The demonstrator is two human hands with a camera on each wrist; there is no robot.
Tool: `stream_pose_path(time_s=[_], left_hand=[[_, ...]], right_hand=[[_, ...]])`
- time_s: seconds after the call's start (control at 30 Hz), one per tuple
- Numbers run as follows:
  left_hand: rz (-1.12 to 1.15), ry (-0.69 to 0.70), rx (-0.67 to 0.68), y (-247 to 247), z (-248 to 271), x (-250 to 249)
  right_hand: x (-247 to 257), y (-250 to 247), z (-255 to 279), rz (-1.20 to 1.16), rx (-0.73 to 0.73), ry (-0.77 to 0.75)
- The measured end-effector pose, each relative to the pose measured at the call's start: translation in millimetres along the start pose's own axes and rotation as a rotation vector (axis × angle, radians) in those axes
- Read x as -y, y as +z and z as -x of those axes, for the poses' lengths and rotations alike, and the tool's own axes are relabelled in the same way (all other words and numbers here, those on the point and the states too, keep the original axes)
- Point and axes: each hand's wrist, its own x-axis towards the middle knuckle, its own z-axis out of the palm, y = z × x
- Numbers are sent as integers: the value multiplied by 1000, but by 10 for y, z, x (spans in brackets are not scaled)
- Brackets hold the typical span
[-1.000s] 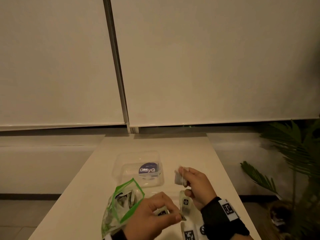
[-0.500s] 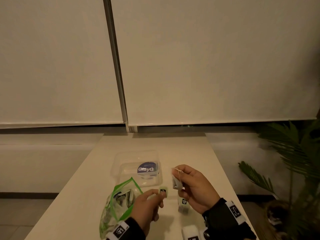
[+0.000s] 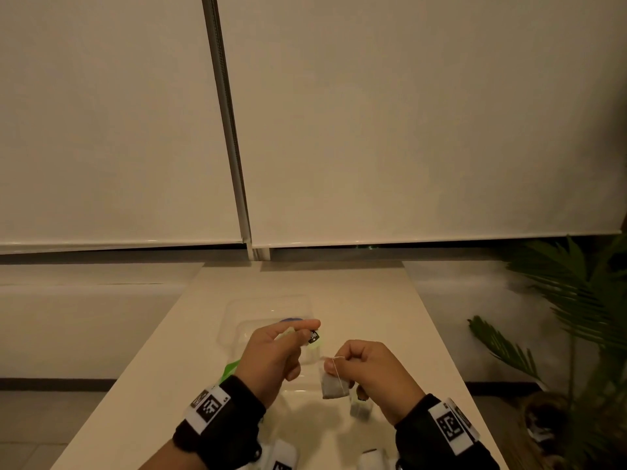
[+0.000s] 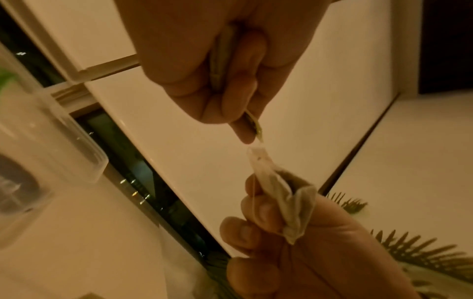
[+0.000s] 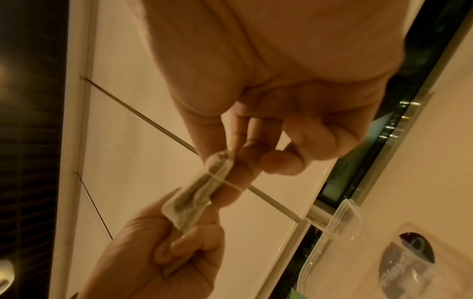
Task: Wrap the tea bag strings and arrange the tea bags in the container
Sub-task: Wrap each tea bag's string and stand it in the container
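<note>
Both hands are raised above the pale surface (image 3: 356,293), close together but not touching.

Right hand (image 3: 376,371): fingers curled, pinching a tea bag (image 3: 334,386) at its upper end; the bag hangs below the fingertips, clear of the surface. In the right wrist view the bag (image 5: 199,194) is squeezed narrow, with its white string (image 5: 220,181) passing once across its middle. The string (image 3: 337,369) also shows as a thin pale line over the bag in the head view.

Left hand (image 3: 274,354): thumb and curled fingers grip the paper tag (image 3: 314,336) at the string's far end; the forefinger points out straight above it. The tag is held higher than the bag and to its left. From the left wrist view the tag (image 4: 220,58) sits edge-on inside the hand (image 4: 222,60), and the bag (image 4: 284,200) lies just beyond the fingertips, in the right hand (image 4: 307,252).

Clear plastic container (image 3: 237,320): on the surface behind the left hand, open, a dark round label visible through it in the right wrist view (image 5: 343,222). I cannot tell whether it holds any tea bags.

A green-edged plastic pouch (image 3: 230,369) lies mostly hidden under the left wrist. A second tea bag (image 3: 361,408) rests on the surface below the right hand. Palm fronds (image 3: 576,300) stand off to the right of the surface. Light is dim and yellow.
</note>
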Motion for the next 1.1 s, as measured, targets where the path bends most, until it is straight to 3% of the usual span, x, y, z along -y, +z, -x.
stream_pose_path(time_s=[0.23, 0.43, 0.53, 0.77, 0.9, 1.1], left_hand=[[-297, -11, -88, -43, -78, 73], [-602, -256, 112, -90, -6, 293], [-656, -295, 126, -100, 5, 334], [-491, -179, 3, -93, -103, 237], [-340, 4, -109, -9, -103, 24], [-321, 320, -32, 75, 71, -236]], right_hand=[[133, 47, 58, -141, -45, -230], [185, -19, -10, -182, -168, -360], [164, -51, -23, -154, -165, -343], [55, -36, 12, -190, 17, -144], [8, 22, 46, -128, 116, -42], [-25, 8, 28, -114, 113, 71]])
